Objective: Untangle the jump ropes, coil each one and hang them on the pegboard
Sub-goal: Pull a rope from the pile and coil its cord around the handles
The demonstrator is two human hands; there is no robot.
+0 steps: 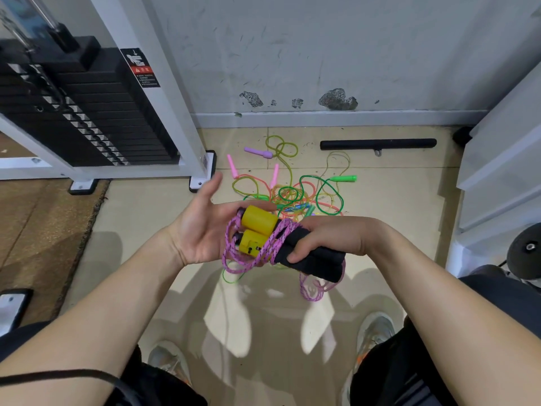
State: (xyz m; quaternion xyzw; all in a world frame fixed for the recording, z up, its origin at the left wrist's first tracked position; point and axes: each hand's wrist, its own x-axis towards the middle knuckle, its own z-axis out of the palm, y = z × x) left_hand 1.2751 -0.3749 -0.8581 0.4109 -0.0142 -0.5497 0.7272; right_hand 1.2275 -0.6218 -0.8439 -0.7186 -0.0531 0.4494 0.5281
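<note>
Left hand point(202, 230), center-left of frame: palm up, fingers straight, thumb pointing toward the wall point(322, 54). It's open and clamps nothing. The fingers lie under the yellow ends point(259, 219) of the handles point(322, 265).

Right hand point(330, 238), center-right: fingers curled round the 2 handles, gripping the black foam part. The handles lie side by side, yellow ends toward the left palm, black ends pointing lower right.

Pink braided cord point(275, 237) is wound around the handles in several turns. Loose loops sag over the left palm, and more loops hang below the right hand.

The other ropes sit in a tangled pile point(292, 194) on the tile floor point(131, 215), upper center, just beyond the hands and partly hidden by them. Green, orange and yellow cords overlap there. Sticking out of it:
- 1 lilac handle point(259, 152) at the top
- 2 pink handles point(233, 167) on the upper left side
- 1 green handle point(344, 178) on the right side

Rope count in the pile: cannot tell.

A black bar point(377, 144) lies on the floor near the wall base, upper right of the pile and apart from it. A weight stack point(96, 118) in a white frame point(181, 118) fills the upper left. A brown mat point(38, 230) runs along the left edge. Left shoe point(167, 358) and right shoe point(377, 329) show at the bottom, either side of center.
</note>
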